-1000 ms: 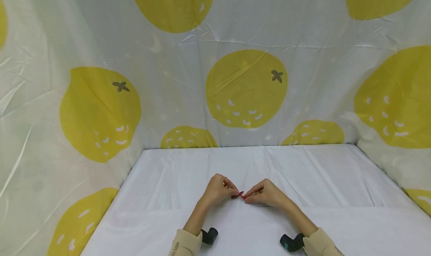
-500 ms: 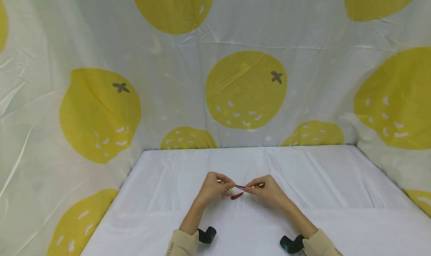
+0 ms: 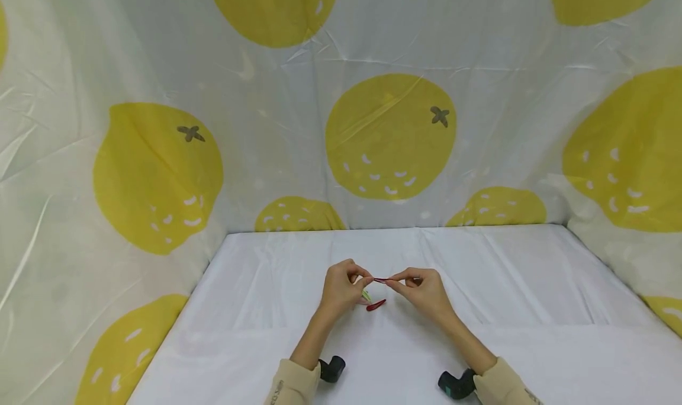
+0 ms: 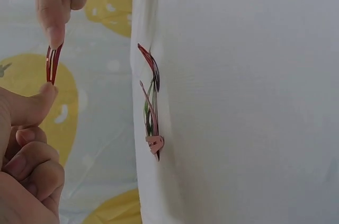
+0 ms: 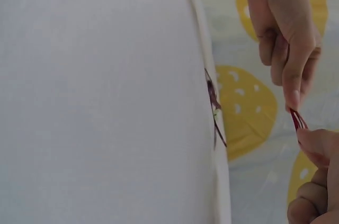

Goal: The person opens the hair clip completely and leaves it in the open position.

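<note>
A slim red snap hair clip [image 3: 380, 280] is stretched level between both hands, above the table. My left hand [image 3: 340, 289] pinches one end with thumb and fingertips. The opposite end is pinched by my right hand [image 3: 426, 289]. In the left wrist view the clip [image 4: 52, 65] shows a long slot down its middle. Below the hands, another red hair clip [image 3: 376, 305] lies on the cloth, beside a green clip [image 3: 366, 296] partly hidden by the left hand. A pink clip [image 4: 155, 143] lies among them in the left wrist view.
A white cloth covers the table [image 3: 522, 357]. Behind it and at both sides hangs a pale curtain [image 3: 389, 138] with yellow lemon prints. A black wrist-camera mount [image 3: 333, 369] sits at the left sleeve, and another mount [image 3: 456, 385] at the right.
Both hands have risen from the cloth, lifting the pinched red hair clip upward. The other red clip and the green clip have come into sight on the table below.
</note>
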A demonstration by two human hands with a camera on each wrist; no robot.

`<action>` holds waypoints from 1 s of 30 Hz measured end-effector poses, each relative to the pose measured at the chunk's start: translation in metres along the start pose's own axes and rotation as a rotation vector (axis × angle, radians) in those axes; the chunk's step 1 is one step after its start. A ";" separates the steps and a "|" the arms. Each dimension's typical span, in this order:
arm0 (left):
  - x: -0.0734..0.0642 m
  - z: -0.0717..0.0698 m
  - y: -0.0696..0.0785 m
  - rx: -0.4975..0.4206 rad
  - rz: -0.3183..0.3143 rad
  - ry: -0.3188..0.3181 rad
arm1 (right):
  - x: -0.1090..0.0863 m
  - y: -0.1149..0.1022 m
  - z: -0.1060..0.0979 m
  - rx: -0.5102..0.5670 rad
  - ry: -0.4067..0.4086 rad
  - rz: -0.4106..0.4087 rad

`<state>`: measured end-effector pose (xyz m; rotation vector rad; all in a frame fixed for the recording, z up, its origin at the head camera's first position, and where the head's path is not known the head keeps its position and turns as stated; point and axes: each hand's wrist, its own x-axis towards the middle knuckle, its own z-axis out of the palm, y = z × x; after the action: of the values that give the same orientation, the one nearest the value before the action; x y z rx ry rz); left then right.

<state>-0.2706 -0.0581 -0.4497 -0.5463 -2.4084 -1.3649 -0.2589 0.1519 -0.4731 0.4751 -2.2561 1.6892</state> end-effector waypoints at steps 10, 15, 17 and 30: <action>-0.002 0.002 0.000 0.060 0.021 0.075 | -0.001 0.001 0.008 0.017 0.037 -0.067; -0.004 0.004 -0.001 0.081 0.041 0.074 | 0.000 0.003 0.010 -0.002 0.063 -0.059; -0.004 0.005 -0.002 0.091 0.047 0.074 | 0.000 0.003 0.010 0.003 0.069 -0.048; 0.003 -0.002 -0.005 0.072 0.058 0.073 | 0.010 0.006 0.011 0.002 0.049 0.036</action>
<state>-0.2756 -0.0614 -0.4514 -0.5340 -2.3545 -1.2478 -0.2709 0.1417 -0.4772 0.3911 -2.2420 1.7015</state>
